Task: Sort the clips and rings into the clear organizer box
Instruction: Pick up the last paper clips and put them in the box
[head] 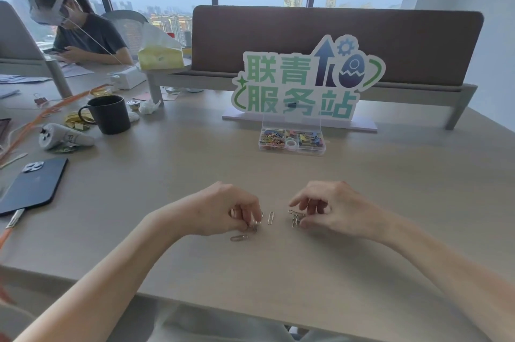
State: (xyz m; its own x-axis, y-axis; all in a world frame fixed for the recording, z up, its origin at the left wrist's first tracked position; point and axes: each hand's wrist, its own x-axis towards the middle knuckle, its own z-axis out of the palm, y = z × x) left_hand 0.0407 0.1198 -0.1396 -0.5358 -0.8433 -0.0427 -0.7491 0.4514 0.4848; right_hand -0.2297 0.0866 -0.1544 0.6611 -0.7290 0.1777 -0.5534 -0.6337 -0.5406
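Note:
Several silver paper clips lie on the beige table in front of me. My left hand (234,209) pinches a few clips (255,224) with curled fingertips. My right hand (331,209) pinches another small bunch of clips (294,218). One loose clip (270,217) lies between the hands and another loose clip (238,238) lies just below my left hand. The clear organizer box (292,141) stands further back with its lid up, holding coloured clips, small binder clips and a clear ring.
A printed sign (303,82) stands behind the box against a brown divider. To the left are a dark mug (110,114), a phone (30,185), a white tube, wrappers and a tissue box. Another person sits at the far left.

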